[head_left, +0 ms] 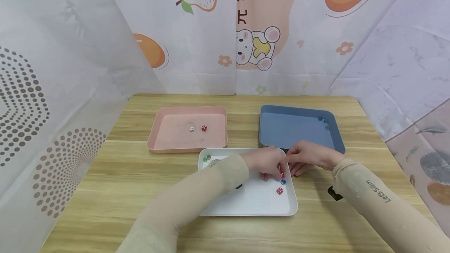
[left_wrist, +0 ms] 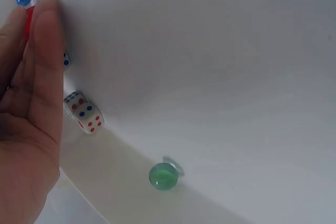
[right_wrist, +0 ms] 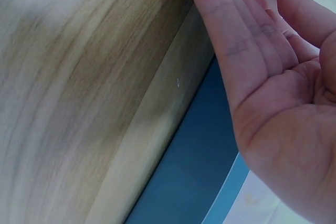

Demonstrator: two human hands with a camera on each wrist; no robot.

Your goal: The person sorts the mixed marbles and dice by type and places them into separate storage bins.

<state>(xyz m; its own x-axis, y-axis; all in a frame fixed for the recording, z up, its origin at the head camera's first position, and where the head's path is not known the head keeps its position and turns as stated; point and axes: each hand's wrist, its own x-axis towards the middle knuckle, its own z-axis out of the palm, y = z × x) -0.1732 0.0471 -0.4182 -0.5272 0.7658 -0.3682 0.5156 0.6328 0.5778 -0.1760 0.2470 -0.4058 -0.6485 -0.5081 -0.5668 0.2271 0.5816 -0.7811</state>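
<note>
My left hand [head_left: 267, 161] reaches into the white tray [head_left: 254, 206] at its right side. Its thumb and fingertips pinch a red die [head_left: 282, 175], partly hidden by the fingers. A blue marble [head_left: 283, 182] lies right beside that die, and another red die [head_left: 279, 191] sits a little nearer. White dice [left_wrist: 90, 117] show below the fingers in the left wrist view, with a green marble [left_wrist: 164, 177] farther off. Outside the tray, my right hand [head_left: 311, 155] grips its right rim between thumb and fingers.
Behind on the left, a pink tray [head_left: 168, 143] holds a white die [head_left: 191, 129] and a red die [head_left: 204, 128]. The blue tray [head_left: 291, 128] at the back right has several marbles [head_left: 327, 127] in it. Green marbles [head_left: 205, 159] rest in the white tray's far left corner.
</note>
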